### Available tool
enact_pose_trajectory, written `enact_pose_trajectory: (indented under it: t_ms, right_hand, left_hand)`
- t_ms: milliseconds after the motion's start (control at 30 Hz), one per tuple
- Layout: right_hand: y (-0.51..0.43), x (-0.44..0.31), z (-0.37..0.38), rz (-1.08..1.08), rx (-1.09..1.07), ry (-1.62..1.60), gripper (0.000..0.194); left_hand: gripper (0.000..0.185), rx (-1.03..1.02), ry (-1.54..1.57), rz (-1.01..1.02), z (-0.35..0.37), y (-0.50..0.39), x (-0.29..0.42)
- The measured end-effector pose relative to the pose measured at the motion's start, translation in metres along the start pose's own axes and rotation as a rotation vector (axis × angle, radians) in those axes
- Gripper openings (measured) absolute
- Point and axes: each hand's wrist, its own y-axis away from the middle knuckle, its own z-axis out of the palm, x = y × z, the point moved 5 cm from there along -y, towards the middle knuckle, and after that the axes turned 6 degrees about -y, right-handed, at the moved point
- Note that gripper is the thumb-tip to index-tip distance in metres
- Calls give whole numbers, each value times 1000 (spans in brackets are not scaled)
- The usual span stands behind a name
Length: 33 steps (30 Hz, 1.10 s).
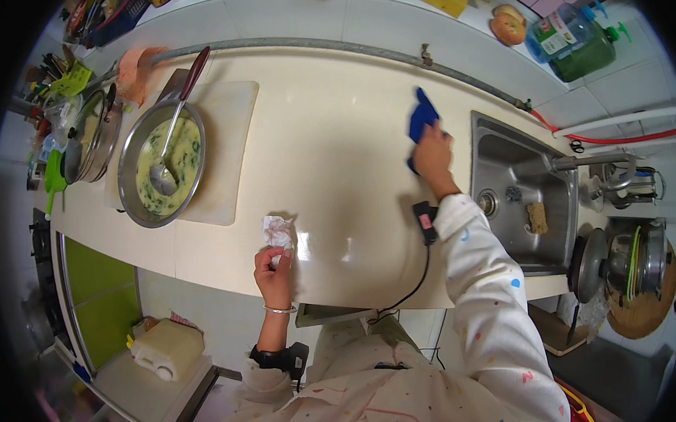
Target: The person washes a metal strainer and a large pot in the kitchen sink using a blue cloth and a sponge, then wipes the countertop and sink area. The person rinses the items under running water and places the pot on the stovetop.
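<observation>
My right hand (434,156) grips a dark blue cloth (422,117) against the cream countertop (336,136), a little left of the sink. Between the fingers of my left hand (273,273) is a crumpled white tissue (278,231), held near the counter's front edge. To the left, a steel bowl (195,200) contains a pale yellow mixture (145,169) with chopped greens. A ladle (173,128) with a dark red handle rests in it. Partly under the bowl lies a white cutting board (226,148).
A steel sink (519,255) on the right holds a sponge (537,218) and a scouring pad (513,194). A black device (425,222) with a cable lies by my right forearm. A lidded pot (92,135) stands far left. A metal pipe (324,45) runs along the back wall.
</observation>
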Motion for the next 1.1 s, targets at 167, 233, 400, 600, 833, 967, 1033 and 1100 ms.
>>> enact_pose_trajectory:
  t_ms: [167, 233, 400, 600, 833, 967, 1033, 1100]
  right_hand:
    - [51, 152, -55, 393, -218, -3, 25]
    - [71, 180, -85, 526, -197, -76, 26]
    - [105, 127, -139, 138, 201, -547, 40]
    - [169, 59, -124, -117, -76, -1068, 57]
    - [294, 206, -147, -14, -274, -1098, 42]
    - [333, 276, -173, 116, -236, -1333, 35]
    - [347, 296, -180, 201, -204, -1338, 33]
    - [363, 310, -183, 288, -191, -1356, 32]
  left_hand:
    - [8, -43, -31, 37, 31, 5, 7]
    - [8, -62, -65, 40, 45, 9, 10]
    - [7, -90, -73, 97, 92, 6, 24]
    - [5, -130, 8, 64, 136, 17, 52]
    - [10, -209, 187, 498, 202, 124, 132]
    - [16, -654, 448, 225, 313, 182, 167]
    - [15, -763, 471, -90, 354, 196, 169]
    - [16, -815, 498, -180, 376, 205, 169]
